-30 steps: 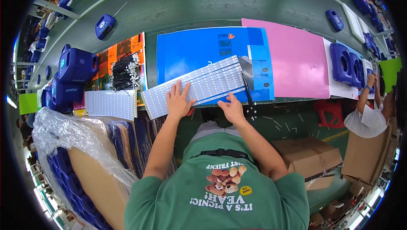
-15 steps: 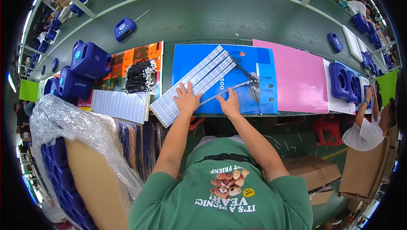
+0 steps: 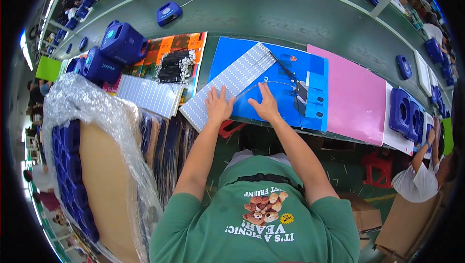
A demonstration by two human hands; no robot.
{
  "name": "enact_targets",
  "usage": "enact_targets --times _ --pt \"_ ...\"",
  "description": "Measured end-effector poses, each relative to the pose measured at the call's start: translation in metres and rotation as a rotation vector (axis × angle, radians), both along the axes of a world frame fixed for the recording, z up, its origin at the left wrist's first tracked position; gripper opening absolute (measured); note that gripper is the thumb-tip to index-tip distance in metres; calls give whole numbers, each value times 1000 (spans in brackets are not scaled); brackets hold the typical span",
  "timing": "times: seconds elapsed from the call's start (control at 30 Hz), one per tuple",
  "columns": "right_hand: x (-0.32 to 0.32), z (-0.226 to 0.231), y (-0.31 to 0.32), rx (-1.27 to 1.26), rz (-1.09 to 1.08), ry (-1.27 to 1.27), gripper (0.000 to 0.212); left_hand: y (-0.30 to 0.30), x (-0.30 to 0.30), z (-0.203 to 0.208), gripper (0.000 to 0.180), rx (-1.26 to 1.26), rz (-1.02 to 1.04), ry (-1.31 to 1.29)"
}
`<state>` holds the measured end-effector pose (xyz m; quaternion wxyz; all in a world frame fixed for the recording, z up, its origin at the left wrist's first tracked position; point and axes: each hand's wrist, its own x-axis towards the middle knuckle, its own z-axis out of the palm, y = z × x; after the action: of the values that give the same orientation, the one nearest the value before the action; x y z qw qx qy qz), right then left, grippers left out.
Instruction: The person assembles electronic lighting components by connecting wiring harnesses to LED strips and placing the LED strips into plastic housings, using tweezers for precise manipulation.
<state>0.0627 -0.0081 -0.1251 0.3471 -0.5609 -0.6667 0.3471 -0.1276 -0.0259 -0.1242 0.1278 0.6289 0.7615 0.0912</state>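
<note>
the left hand [image 3: 219, 107] lies flat, fingers spread, on the white strip panel [image 3: 237, 71], which slants across the blue sheet [image 3: 288, 108], its near corner seemingly jutting past the bench [image 3: 208, 63] edge. the right hand [image 3: 266, 105] is open, thumb and forefinger apart, close by a thin bowed strip [image 3: 278, 83]; whether it touches, i can't tell. that strip worries me: a sharper bend could crease it. the black wires [image 3: 286, 70] at the panel's far end run bunched, so tugging one could drag others or strain a joint. leaning on that corner might tip the panel.
</note>
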Motion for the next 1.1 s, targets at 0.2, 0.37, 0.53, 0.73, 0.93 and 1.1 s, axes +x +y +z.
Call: enact_targets --times 0.2,0.37,0.53,0.73,0.93,1.1 --pt "64 0 -49 -2 -335 -61 41 -29 11 -2 59 -10 -124 -22" --pt "116 -16 -51 -15 -470 -279 38 -26 25 -12 57 -17 -207 -8" --pt "109 26 -48 -376 -192 74 16 -28 27 -9 58 -42 -142 -29" --pt "148 77 -7 -59 -181 -174 33 -26 47 4 68 70 -150 -26" --pt "147 61 -38 49 -203 -263 65 -82 65 27 69 265 -6 -230" --pt "86 27 -108 -118 217 -107 64 -191 69 38 61 229 309 -250"
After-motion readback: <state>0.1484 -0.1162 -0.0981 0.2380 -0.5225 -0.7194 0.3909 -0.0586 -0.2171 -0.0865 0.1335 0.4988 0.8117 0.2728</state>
